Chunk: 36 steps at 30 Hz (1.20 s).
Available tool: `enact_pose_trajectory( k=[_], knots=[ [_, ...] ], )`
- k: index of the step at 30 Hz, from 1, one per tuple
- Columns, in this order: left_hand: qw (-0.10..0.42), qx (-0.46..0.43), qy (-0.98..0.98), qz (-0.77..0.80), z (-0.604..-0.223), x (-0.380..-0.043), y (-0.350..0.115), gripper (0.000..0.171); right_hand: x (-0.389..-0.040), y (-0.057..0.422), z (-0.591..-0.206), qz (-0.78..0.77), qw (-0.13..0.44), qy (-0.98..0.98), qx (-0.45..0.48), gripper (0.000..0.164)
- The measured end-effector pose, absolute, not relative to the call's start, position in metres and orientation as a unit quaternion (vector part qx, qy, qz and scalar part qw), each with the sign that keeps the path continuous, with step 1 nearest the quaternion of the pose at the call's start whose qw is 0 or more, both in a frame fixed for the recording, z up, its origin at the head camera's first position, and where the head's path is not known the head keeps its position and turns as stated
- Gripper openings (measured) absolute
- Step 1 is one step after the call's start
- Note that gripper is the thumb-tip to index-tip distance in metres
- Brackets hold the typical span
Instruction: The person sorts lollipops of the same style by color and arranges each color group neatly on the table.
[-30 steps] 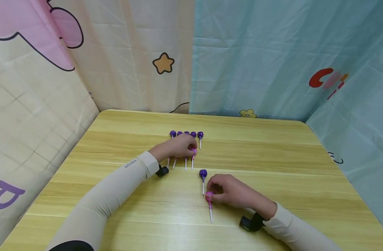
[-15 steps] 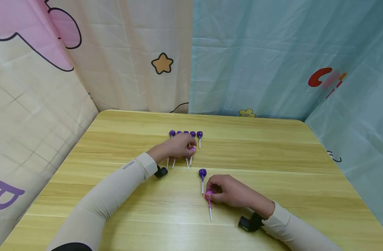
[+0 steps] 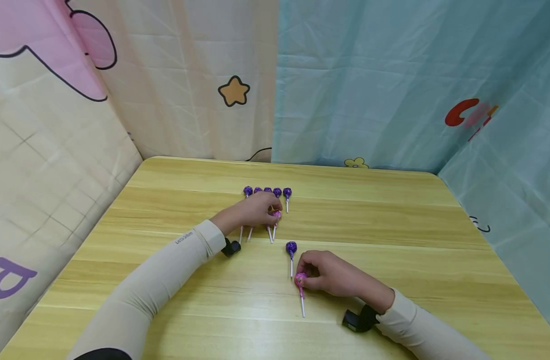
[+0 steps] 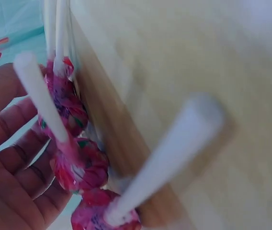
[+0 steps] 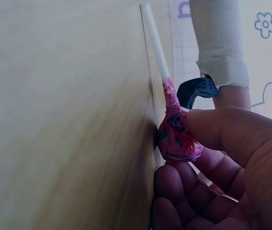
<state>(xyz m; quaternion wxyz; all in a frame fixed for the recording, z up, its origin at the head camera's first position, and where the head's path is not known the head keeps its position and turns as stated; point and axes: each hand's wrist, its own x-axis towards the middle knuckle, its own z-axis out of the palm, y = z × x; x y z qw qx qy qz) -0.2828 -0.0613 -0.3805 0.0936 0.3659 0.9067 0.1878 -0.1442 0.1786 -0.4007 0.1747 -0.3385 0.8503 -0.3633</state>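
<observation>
In the head view my left hand (image 3: 256, 208) is over a row of pink-wrapped lollipops, pinching the rightmost pink lollipop (image 3: 277, 215) between thumb and fingers. The hand hides most of that row's other heads; their white sticks show below it. The left wrist view shows several pink lollipops (image 4: 81, 165) lined up beside the palm. Nearer the front, my right hand (image 3: 331, 274) pinches another pink lollipop (image 3: 300, 280) by its head, its stick pointing toward me. The right wrist view has the thumb against this pink wrapper (image 5: 178, 136), close to the tabletop.
Behind the left hand lies a row of purple lollipops, the rightmost purple lollipop (image 3: 287, 192) fully visible. A single purple lollipop (image 3: 291, 248) lies just beyond the right hand's one. All are on a wooden table (image 3: 203, 310) with printed curtains (image 3: 369, 75) around it.
The pink lollipop in my left hand has shifted slightly away and to the left, and a neighbouring stick has swung right, nearer to its stick. My right hand stays nearly still on its lollipop.
</observation>
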Motion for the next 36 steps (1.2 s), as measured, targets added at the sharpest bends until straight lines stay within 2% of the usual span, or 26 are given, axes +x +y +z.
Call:
enact_pose_trajectory(
  k=[11,20,30,36],
  knots=[
    [0.102,0.352,0.912,0.185,-0.381,-0.281,-0.059,0.016,-0.144,0.178,-0.402,-0.362,0.176,0.85,-0.34,0.008],
    [0.108,0.341,0.911,0.205,-0.379,-0.281,-0.061,0.034,-0.144,0.178,-0.403,-0.368,0.176,0.847,-0.34,0.008],
    [0.055,0.396,0.888,0.226,-0.373,-0.264,-0.057,0.03,-0.144,0.179,-0.403,-0.368,0.178,0.846,-0.342,0.008],
    [0.092,0.423,0.862,0.265,-0.379,-0.239,-0.051,0.029,-0.143,0.179,-0.404,-0.366,0.177,0.847,-0.343,0.007]
  ],
)
